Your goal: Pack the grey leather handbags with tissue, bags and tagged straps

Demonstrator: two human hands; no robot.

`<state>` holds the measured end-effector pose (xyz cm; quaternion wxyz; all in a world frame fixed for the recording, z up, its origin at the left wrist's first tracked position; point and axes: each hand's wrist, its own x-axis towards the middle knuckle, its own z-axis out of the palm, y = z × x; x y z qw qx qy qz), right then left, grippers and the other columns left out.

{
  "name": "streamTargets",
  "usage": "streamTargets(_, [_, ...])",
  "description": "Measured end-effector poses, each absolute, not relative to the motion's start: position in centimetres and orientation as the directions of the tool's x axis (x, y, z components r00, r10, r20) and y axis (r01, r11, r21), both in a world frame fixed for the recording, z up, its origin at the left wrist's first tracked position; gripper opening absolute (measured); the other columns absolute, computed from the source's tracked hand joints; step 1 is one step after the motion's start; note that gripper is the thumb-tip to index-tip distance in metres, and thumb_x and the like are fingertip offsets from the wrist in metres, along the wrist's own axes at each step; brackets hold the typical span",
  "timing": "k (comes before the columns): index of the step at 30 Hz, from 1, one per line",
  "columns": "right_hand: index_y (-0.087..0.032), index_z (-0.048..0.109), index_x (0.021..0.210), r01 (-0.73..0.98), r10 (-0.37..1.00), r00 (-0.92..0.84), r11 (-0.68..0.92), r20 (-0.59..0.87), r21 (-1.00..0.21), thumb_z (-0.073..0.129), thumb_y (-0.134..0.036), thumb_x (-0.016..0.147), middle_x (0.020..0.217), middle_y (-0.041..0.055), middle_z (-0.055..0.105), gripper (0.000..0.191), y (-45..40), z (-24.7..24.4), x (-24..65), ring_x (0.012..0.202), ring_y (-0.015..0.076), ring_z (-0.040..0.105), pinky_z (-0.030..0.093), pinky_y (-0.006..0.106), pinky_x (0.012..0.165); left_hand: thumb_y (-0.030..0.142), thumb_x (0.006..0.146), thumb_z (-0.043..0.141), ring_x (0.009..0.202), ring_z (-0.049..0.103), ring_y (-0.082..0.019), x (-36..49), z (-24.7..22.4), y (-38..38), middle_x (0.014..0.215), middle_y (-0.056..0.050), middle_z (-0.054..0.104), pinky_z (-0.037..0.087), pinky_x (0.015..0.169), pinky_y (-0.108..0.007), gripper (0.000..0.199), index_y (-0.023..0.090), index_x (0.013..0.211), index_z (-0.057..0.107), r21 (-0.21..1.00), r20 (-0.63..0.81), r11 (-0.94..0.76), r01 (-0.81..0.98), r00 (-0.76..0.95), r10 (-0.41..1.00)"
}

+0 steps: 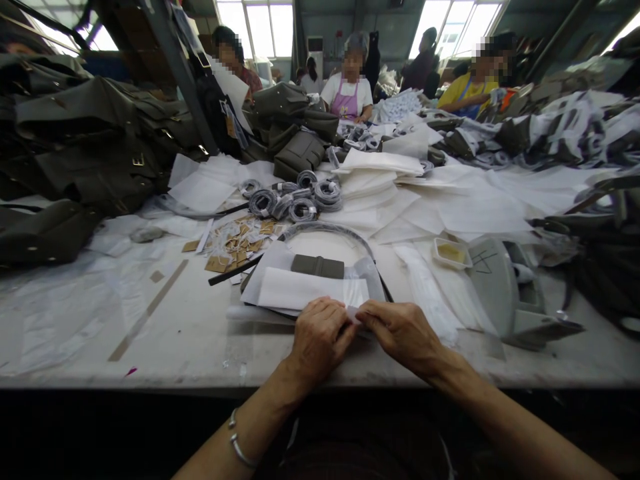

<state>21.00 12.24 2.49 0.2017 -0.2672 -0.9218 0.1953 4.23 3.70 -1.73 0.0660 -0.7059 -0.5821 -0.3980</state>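
A dark olive bag lies near the table's front edge, its olive flap piece showing between sheets of white paper. A wrapped strap arcs behind it. My left hand rests on the front edge of the paper, fingers bent together. Beside it my right hand pinches the paper's near right corner between thumb and fingers. The two hands almost touch. Clear film or tape shines on the paper just above them.
A grey tape dispenser and a small plastic tray stand at right. Behind lie coiled straps, tags and stacked paper. Olive bags are piled at left. People work across the table.
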Motion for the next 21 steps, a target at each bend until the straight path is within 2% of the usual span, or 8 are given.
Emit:
streamTargets(3, [-0.022, 0.065, 0.081, 0.380, 0.580, -0.758, 0.765, 0.299, -0.520, 0.049, -0.028, 0.096, 0.074, 0.0017, 0.069, 0.023, 12.7, 2.9, 20.5, 0.067, 0.0138, 0.063, 0.047, 0.023, 0.065, 0.027, 0.091, 0.055, 0.075, 0.061, -0.019, 4.7, -1.6, 4.0, 0.070, -0.002, 0.060, 0.050, 0.087, -0.038, 0.017, 0.020, 0.076, 0.053, 0.382, 0.615, -0.243, 0.892, -0.049, 0.787])
streamTargets(6, [-0.021, 0.066, 0.080, 0.382, 0.606, -0.729, 0.746, 0.319, -0.546, 0.052, -0.028, 0.095, 0.078, 0.0028, 0.067, 0.021, 13.6, 2.9, 19.9, 0.070, 0.0145, 0.063, 0.048, 0.025, 0.069, 0.023, 0.093, 0.051, 0.072, 0.058, -0.019, 5.0, -1.5, 4.3, 0.067, -0.001, 0.057, 0.048, 0.080, -0.036, 0.018, 0.021, 0.075, 0.051, 0.390, 0.604, -0.180, 0.903, -0.103, 0.790])
streamTargets(13, [-0.021, 0.063, 0.068, 0.495, 0.707, -0.696, 0.601, 0.128, -0.627, 0.063, -0.024, 0.084, 0.071, -0.0009, 0.063, 0.016, 16.1, 1.3, 18.5, 0.065, 0.0139, 0.058, 0.046, 0.026, 0.063, 0.015, 0.089, 0.050, 0.066, 0.057, -0.018, 5.6, -1.6, 5.0, 0.067, 0.000, 0.057, 0.046, 0.067, -0.032, 0.006, 0.020, 0.088, 0.051, 0.396, 0.619, -0.071, 0.915, -0.209, 0.757])
streamTargets(17, [-0.021, 0.062, 0.067, 0.515, 0.737, -0.675, 0.506, 0.036, -0.692, 0.063, -0.025, 0.081, 0.067, -0.0023, 0.062, 0.014, 16.5, 0.7, 18.3, 0.062, 0.0131, 0.056, 0.043, 0.024, 0.057, 0.015, 0.093, 0.049, 0.073, 0.060, -0.017, 4.9, -1.5, 4.6, 0.074, -0.002, 0.062, 0.049, 0.075, -0.032, 0.008, 0.019, 0.093, 0.056, 0.314, 0.632, -0.167, 0.935, -0.075, 0.772])
streamTargets(21, [-0.021, 0.062, 0.068, 0.543, 0.757, -0.653, 0.440, -0.030, -0.715, 0.063, -0.025, 0.079, 0.062, -0.0032, 0.060, 0.012, 16.5, 0.6, 18.2, 0.058, 0.0124, 0.054, 0.040, 0.023, 0.053, 0.012, 0.095, 0.047, 0.101, 0.063, -0.017, 3.7, -1.6, 3.9, 0.105, -0.007, 0.068, 0.048, 0.094, -0.032, 0.020, 0.018, 0.108, 0.060, 0.231, 0.661, -0.358, 0.905, 0.124, 0.740])
